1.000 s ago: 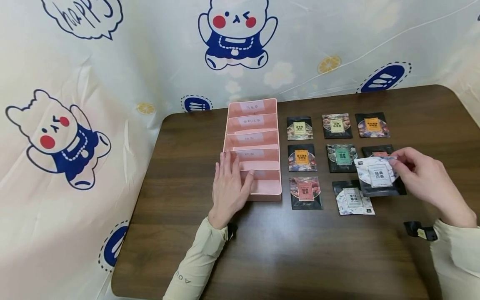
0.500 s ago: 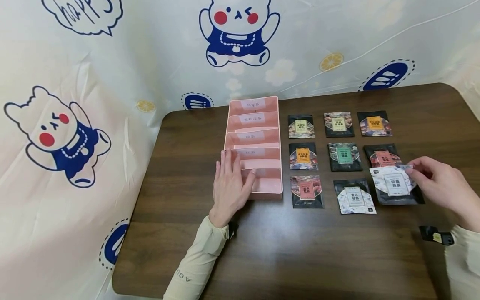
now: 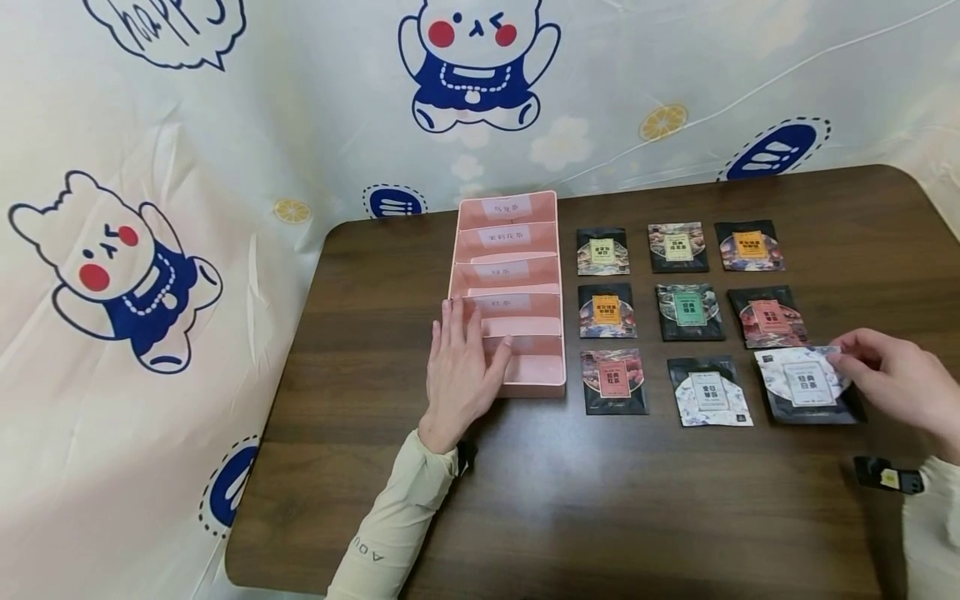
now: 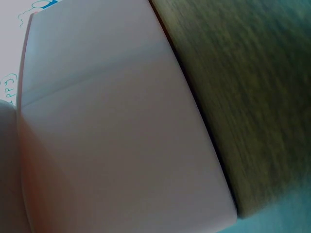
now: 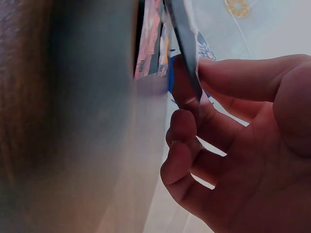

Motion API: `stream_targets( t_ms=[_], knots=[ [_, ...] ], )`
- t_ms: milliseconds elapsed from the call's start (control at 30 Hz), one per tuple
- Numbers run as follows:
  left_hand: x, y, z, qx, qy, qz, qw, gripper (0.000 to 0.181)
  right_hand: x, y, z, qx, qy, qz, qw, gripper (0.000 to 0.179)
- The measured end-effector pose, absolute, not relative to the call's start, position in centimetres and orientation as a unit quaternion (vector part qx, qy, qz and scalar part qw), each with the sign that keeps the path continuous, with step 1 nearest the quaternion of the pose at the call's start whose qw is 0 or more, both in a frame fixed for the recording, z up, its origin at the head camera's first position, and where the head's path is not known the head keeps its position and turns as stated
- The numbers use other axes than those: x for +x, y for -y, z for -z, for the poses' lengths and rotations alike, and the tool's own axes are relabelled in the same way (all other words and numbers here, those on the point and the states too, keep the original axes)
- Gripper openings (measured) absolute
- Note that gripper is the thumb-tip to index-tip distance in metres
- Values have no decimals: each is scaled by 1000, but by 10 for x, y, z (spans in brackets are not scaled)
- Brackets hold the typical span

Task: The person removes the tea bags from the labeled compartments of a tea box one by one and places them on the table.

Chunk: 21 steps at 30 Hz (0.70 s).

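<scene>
My right hand (image 3: 900, 375) pinches a white-and-black tea sachet (image 3: 808, 383) by its right edge, between thumb and fingers. In the right wrist view the sachet (image 5: 184, 43) appears edge-on, held a little above the table. My left hand (image 3: 465, 367) rests with straight fingers on the near left side of a pink divided box (image 3: 532, 389). The left wrist view shows the box's pink outer wall (image 4: 121, 136) close up. Beside the held sachet lie another white-and-black sachet (image 3: 709, 392) and a red-labelled sachet (image 3: 768, 317).
Several more tea sachets lie in rows right of the box, among them a green-labelled sachet (image 3: 690, 311), an orange-labelled sachet (image 3: 606, 310) and a red-labelled sachet (image 3: 613, 381). Paper labels mark the box's compartments. A printed curtain (image 3: 337, 100) hangs behind the brown table (image 3: 637, 508).
My right hand has carried the white-and-black sachet rightward and toward me, off the overlap with the other white-and-black sachet and the red-labelled one. My left hand stays on the box.
</scene>
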State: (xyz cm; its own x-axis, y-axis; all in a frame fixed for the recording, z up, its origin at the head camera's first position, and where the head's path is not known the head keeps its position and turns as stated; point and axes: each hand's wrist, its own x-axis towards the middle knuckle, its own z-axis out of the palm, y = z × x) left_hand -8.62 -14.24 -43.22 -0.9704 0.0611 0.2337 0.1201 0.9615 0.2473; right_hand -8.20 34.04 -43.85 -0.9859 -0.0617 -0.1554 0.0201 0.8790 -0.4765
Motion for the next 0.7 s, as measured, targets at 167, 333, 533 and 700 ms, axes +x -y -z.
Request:
stream_targets(
  t_ms=[167,333,533,700],
  knots=[
    [-87,142,433,-47,984,128,116,68,-82,-343,444,-19,-963,251,95,20],
    [-86,143,433,-46,984,129,116,68,-82,-344,447,-33,-962,248,107,17],
    [-86,143,432,-46,984,131,115,68,-83,-345,448,-29,-962,241,123,19],
    [-86,143,432,-46,983,133,115,67,-83,-346,448,-19,-963,229,139,22]
  ],
)
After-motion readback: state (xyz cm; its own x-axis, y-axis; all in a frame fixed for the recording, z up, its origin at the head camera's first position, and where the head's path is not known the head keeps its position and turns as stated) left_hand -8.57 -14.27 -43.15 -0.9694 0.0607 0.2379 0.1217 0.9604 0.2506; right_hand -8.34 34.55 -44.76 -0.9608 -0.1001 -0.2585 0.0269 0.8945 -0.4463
